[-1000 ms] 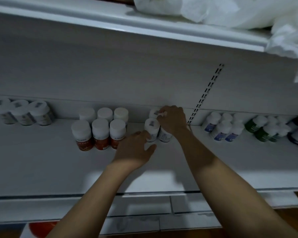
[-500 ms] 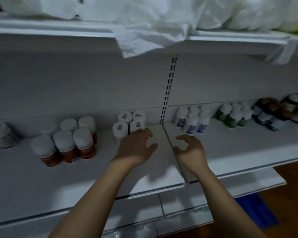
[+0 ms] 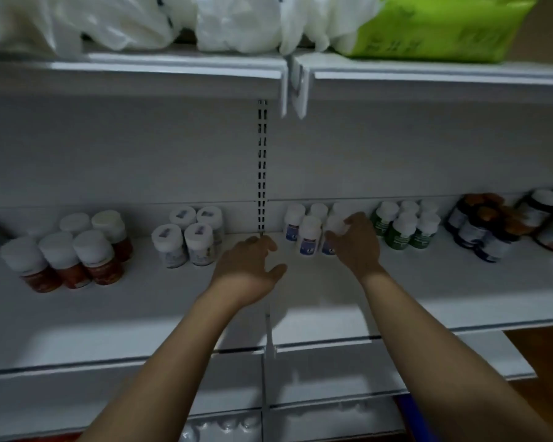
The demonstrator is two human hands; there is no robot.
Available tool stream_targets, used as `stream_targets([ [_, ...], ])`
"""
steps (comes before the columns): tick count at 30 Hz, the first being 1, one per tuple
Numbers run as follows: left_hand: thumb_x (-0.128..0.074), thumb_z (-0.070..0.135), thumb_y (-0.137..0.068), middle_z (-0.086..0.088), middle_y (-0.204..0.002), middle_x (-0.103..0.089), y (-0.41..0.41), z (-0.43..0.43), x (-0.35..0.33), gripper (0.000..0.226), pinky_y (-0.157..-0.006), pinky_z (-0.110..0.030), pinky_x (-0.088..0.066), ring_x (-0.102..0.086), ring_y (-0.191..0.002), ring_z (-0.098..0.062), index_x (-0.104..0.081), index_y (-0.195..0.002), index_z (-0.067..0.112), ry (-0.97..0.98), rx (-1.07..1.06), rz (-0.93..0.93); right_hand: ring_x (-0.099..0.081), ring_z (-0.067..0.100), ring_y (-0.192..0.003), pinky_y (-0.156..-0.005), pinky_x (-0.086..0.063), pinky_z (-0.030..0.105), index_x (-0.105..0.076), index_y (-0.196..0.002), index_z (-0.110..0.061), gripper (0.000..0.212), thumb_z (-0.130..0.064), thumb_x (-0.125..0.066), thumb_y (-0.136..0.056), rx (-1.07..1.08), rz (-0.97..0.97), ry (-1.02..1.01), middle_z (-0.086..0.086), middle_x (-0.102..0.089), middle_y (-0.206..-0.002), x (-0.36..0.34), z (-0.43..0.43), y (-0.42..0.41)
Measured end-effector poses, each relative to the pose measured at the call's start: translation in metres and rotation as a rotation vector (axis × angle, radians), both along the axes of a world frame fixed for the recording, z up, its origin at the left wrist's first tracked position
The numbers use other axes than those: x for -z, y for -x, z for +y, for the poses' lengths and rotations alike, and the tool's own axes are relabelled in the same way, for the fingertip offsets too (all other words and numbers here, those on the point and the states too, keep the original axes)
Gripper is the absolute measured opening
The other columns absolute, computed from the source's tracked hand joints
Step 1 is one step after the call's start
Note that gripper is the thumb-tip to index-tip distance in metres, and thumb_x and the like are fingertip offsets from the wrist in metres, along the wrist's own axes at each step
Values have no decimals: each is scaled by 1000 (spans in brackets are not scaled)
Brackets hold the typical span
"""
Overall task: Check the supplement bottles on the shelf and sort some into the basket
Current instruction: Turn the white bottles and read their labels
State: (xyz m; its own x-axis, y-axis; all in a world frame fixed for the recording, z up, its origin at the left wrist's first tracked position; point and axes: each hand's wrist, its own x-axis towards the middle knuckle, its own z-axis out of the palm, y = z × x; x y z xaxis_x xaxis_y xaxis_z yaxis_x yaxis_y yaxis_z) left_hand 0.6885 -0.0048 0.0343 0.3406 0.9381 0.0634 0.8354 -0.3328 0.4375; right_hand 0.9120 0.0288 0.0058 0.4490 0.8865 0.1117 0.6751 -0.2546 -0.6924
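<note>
White supplement bottles with blue labels [image 3: 307,235] stand in a small group at the back of the white shelf [image 3: 434,285], right of the slotted upright. My right hand [image 3: 358,247] reaches into this group; its thumb and fingers curl round the cap of the front right bottle [image 3: 336,225]. My left hand [image 3: 251,269] hovers over the bare shelf just left of the group, fingers loosely spread and holding nothing. No basket shows clearly.
Left of my hands stand white bottles with stickered caps [image 3: 186,240] and red-labelled bottles [image 3: 74,260]. Green bottles [image 3: 403,228] and dark bottles [image 3: 492,228] stand to the right. White bags [image 3: 230,20] and a green pack [image 3: 434,23] fill the upper shelf. A blue object [image 3: 411,416] shows low right.
My right hand left the stickered-cap bottles, crossed right past the upright and closed on a blue-labelled bottle. The left hand followed rightward. The view swung to the right.
</note>
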Motion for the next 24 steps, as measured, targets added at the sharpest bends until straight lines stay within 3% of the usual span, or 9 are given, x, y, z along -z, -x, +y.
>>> stream_targets([
  [4,-56,48,-91,3,-124,-57,-17,-14,2,43,-92,-31,-44,-53,-115,-18,-51,-127,26,-6,-73,28,-57,32,-112,-85,-47,39,-44,-124,-2,57,-31,-71,-84,-30,-1,5,15,-56,-125,0,15,-10],
  [10,-60,48,-88,1,-119,-59,-36,-39,6,44,-91,-32,-45,-54,-113,-20,-54,-124,24,-73,-186,22,-59,31,-106,-74,-42,33,-45,-112,-5,43,-30,-67,-85,-92,-10,-30,13,-60,-118,3,18,-21],
  [15,-61,48,-87,-2,-116,-62,-53,-53,7,45,-89,-37,-48,-58,-108,-22,-55,-123,23,-33,-184,31,-60,29,-105,-73,-38,29,-50,-116,-9,44,-28,-70,-81,-105,73,-43,10,-63,-116,-1,-4,-37],
  [18,-63,49,-86,-3,-120,-60,-64,-63,7,50,-92,-39,-48,-57,-110,-23,-52,-127,22,9,-171,4,-61,24,-96,-72,-37,25,-59,-110,-13,33,-26,-69,-83,-156,109,-18,7,-65,-109,-6,-32,-50],
  [20,-63,50,-86,-3,-126,-57,-73,-71,7,56,-93,-40,-48,-55,-114,-22,-48,-131,22,33,-152,-3,-59,17,-86,-71,-41,24,-62,-99,-21,20,-25,-71,-82,-184,204,-4,3,-66,-102,-7,-52,-58],
  [24,-63,55,-84,-1,-133,-51,-92,-92,8,65,-94,-39,-48,-54,-118,-19,-41,-136,25,69,-98,-101,-69,21,-79,-72,-59,38,-69,-83,-26,14,-18,-75,-73,-199,514,-51,4,-72,-87,-16,-96,-66],
])
